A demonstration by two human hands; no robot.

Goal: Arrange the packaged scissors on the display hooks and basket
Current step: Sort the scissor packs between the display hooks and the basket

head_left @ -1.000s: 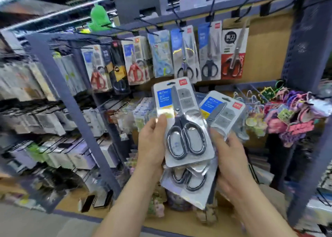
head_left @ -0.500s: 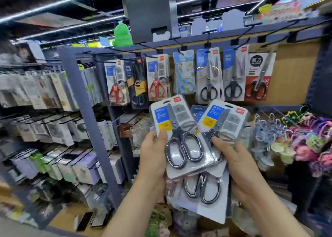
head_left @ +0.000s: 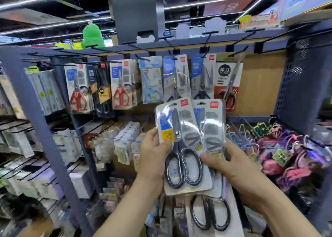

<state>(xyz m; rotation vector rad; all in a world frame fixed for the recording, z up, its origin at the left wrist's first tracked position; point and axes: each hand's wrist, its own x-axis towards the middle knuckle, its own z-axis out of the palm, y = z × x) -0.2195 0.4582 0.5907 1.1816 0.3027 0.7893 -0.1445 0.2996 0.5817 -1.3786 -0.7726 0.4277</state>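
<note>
I hold a fanned stack of blister-packed black-handled scissors in front of the display. My left hand (head_left: 154, 152) grips the left edge of the front pack (head_left: 181, 147), thumb on its yellow label. My right hand (head_left: 231, 166) holds the second pack (head_left: 212, 129) behind it, thumb across the front pack's handle loops. A third pack (head_left: 210, 213) sticks out below both. Above, black display hooks (head_left: 172, 47) carry a row of hanging scissors packs (head_left: 120, 85). An empty hook (head_left: 237, 52) juts out near the right end of the row.
A blue shelf upright (head_left: 41, 121) slants down the left, with stocked hooks of white packs (head_left: 21, 143) beyond it. A blue perforated panel (head_left: 303, 85) closes the right side. Colourful hair accessories (head_left: 280, 152) hang at the lower right.
The view has tilted upward, so the hook row sits lower in frame. Both hands have raised the packs toward the hooks and drawn the two top packs closer together, nearly upright.
</note>
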